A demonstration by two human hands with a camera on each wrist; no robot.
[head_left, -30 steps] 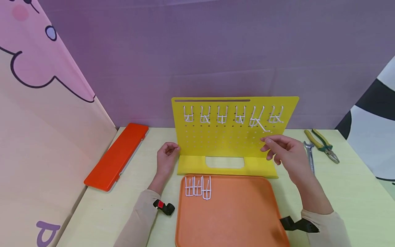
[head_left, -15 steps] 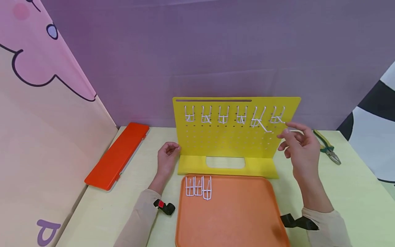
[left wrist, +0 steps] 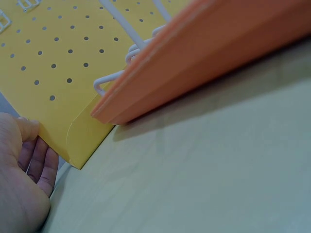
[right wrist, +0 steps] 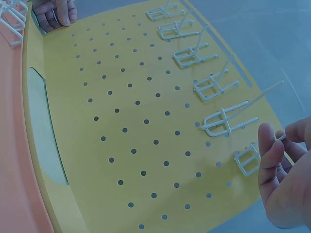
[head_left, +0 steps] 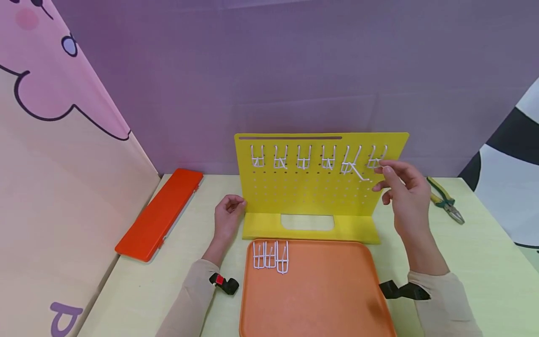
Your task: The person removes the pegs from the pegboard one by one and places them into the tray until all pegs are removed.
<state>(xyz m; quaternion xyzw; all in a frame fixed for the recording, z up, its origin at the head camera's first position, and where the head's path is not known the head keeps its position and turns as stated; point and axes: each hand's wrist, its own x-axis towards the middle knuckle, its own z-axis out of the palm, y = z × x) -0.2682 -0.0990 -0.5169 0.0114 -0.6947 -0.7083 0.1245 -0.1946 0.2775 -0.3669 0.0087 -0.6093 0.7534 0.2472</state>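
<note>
A yellow pegboard [head_left: 303, 193] stands upright behind an orange tray [head_left: 320, 290], with a row of several white wire hooks along its top. At its left edge my left hand [head_left: 229, 216] pinches the board, thumb in front and fingers behind, as the left wrist view shows. My right hand [head_left: 407, 196] is at the far right hook [head_left: 372, 163]. In the right wrist view, thumb and index finger pinch the prong tip of that hook [right wrist: 247, 160], part of which the fingers cover. Left of it, another hook [head_left: 354, 169] tilts outward, its prong lower than the others.
Three more white hooks [head_left: 283, 265] lie at the tray's back left corner. A red-orange case [head_left: 162, 215] rests on the table at left. Pliers [head_left: 446, 201] lie at right, beyond my right hand. A purple cloth [head_left: 294, 70] hangs behind the board.
My right hand rises from in front of the board's lower right, passes right of its edge, then comes back left onto the far right hook. The left hand stays put.
</note>
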